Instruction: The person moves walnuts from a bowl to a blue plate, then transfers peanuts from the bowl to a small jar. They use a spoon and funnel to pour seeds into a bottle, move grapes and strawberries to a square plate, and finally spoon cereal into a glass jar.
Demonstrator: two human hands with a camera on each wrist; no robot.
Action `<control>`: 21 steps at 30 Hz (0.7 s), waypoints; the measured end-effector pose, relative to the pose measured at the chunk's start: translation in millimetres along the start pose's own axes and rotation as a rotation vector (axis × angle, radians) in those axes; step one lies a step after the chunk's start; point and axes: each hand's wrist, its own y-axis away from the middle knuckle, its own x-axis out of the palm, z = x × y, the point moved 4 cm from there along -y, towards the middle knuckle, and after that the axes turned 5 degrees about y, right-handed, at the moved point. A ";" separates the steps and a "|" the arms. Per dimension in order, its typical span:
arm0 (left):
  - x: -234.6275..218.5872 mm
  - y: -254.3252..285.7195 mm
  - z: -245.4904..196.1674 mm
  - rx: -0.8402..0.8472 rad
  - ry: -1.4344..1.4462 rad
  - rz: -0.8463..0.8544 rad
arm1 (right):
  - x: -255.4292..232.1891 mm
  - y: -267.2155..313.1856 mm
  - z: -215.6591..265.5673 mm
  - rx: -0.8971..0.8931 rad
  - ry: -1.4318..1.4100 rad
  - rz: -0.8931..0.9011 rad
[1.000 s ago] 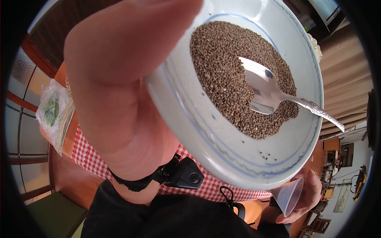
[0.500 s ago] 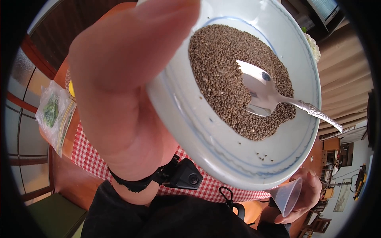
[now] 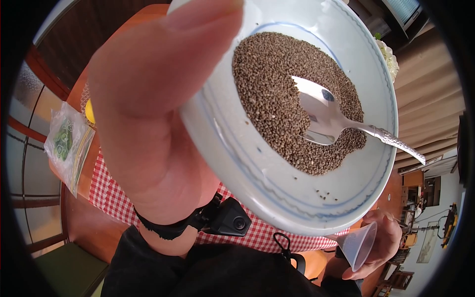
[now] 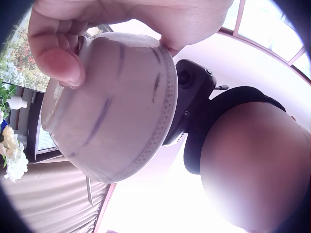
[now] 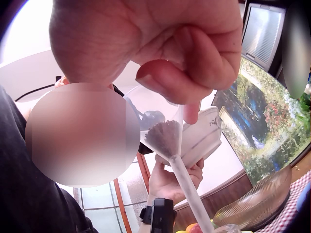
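My left hand grips a white, blue-patterned bowl, thumb at its rim; in the left wrist view fingers curl around the bowl's underside. The bowl is tilted, and a silver spoon lies among small brown seeds in it. Below the bowl's lower right edge, my right hand holds a clear funnel. In the right wrist view, the fingers of my right hand pinch its rim; dark seeds fill the lower cone, above the long spout. The spout's lower end is unclear.
A plastic bag with green contents lies at the table's left, near a yellow object. A red-and-white checked cloth covers part of the table. The right wrist view shows a ribbed clear dish and a clear object near the spout.
The bowl and my left hand have shifted slightly, the bowl a little to the left with the spoon still in it. The yellow object has come into view. My right hand and the funnel have barely moved.
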 end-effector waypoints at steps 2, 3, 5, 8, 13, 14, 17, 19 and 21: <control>-5.0 -0.1 4.9 -0.008 0.006 0.003 | -0.3 2.2 -1.5 0.015 -0.028 0.004; -13.0 -0.3 10.9 0.054 0.053 0.028 | -0.8 2.9 -2.3 0.029 -0.056 0.007; -13.5 -0.3 8.1 0.118 0.101 0.052 | -1.3 0.7 -3.1 0.018 -0.072 0.027; -7.7 -0.5 6.7 -0.023 0.001 0.049 | -1.8 -0.1 -4.3 0.008 -0.107 0.057; -7.3 -3.2 6.4 0.055 0.056 0.087 | -0.3 -0.8 -4.3 0.006 -0.127 0.086; -7.3 -3.6 8.0 0.007 0.047 0.093 | 1.4 0.6 -3.7 0.017 -0.127 0.060; -14.0 -1.2 11.4 0.130 0.127 0.111 | -1.5 -0.7 1.1 0.067 -0.109 0.085; -1.8 -0.5 3.5 0.041 0.047 0.013 | -3.2 0.3 1.3 0.105 -0.090 0.137; 0.1 -0.2 1.6 0.015 0.026 -0.029 | -3.7 2.4 0.9 0.116 -0.071 0.146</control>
